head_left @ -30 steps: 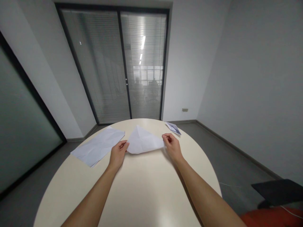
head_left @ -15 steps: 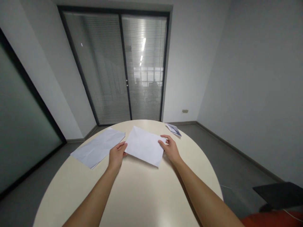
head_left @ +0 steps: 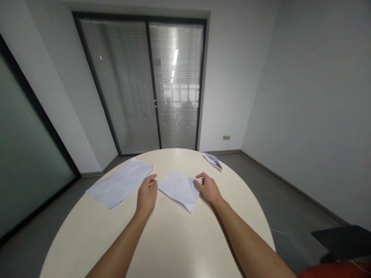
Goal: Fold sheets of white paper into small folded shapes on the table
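A white sheet of paper (head_left: pixel 179 189), creased and partly folded, rests low over the middle of the table. My right hand (head_left: pixel 208 188) pinches its right corner between thumb and fingers. At the sheet's left corner is my left hand (head_left: pixel 147 195), its fingers loosely curled with a gap between them and the thumb. That hand seems to grip nothing, and the paper's corner lies just beside it. Left of my left hand, larger white sheets (head_left: pixel 120 183) lie flat with faint creases, one on another.
A small folded paper (head_left: pixel 212 160) sits near the far right edge of the round cream table (head_left: pixel 171 247). Beyond the table stand glass doors with blinds (head_left: pixel 176 127). A black flat object (head_left: pixel 343 240) is at the lower right, beside something red (head_left: pixel 327 270).
The sheet has dropped lower and come slightly nearer, and it now looks more folded. My left hand has let go of its left edge; my right hand keeps its hold.
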The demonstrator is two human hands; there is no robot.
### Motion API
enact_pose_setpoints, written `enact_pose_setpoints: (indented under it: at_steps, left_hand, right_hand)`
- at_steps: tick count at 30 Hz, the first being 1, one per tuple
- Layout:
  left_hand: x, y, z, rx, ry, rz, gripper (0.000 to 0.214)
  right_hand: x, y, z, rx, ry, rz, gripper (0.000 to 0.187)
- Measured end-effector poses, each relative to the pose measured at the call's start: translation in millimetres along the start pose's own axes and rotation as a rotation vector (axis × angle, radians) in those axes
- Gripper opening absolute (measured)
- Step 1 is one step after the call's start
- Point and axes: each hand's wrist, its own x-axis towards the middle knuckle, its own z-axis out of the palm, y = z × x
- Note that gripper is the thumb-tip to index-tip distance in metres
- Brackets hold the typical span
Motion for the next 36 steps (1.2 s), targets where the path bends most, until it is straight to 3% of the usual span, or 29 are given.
enact_pose_setpoints:
  at_steps: [2,5,8,11,14,17,26,30,33,36]
  left_hand:
    - [-12.6,6.1,8.5,0.152,-0.196,0.123,0.045]
    - [-31.4,14.7,17.7,0.411,-0.440,0.183,0.059]
    - [-40.3,23.4,16.6,0.573,-0.661,0.220,0.065]
    - [-37.7,31.7,7.3,0.597,-0.793,0.265,0.066]
    - [-30.9,37.5,-2.7,0.554,-0.907,0.316,0.065]
    - [-27.8,40.3,-6.8,0.543,-0.937,0.324,0.064]
    - [-37.4,52.1,-1.1,0.496,-0.929,0.371,0.050]
    - [-36.3,61.3,-4.3,0.420,-0.920,0.431,0.035]
    - [-38.2,64.7,-4.6,0.429,-0.907,0.467,0.034]
    - [-44.3,64.3,-0.9,0.449,-0.952,0.484,0.051]
  right_hand:
    - [-0.9,-2.9,-2.9,-0.072,-0.037,0.005,0.020]
    - [-2.6,-10.4,-6.2,-0.205,-0.032,-0.026,0.023]
    - [-6.5,-21.3,-5.7,-0.236,-0.050,-0.244,0.023]
    - [-12.6,-31.1,-1.4,-0.138,-0.228,-0.494,0.033]
    - [-17.6,-33.3,0.9,-0.137,-0.461,-0.554,0.044]
    - [-17.9,-27.3,-2.6,-0.205,-0.578,-0.517,0.048]
    - [-10.3,-28.1,-10.6,-0.275,-0.438,-0.507,0.038]
    - [-12.1,-23.0,-6.5,-0.214,-0.478,-0.528,0.046]
    - [-11.9,-14.1,-0.4,-0.281,-0.551,-0.421,0.061]
    - [-10.5,-10.2,4.7,-0.346,-0.554,-0.281,0.066]
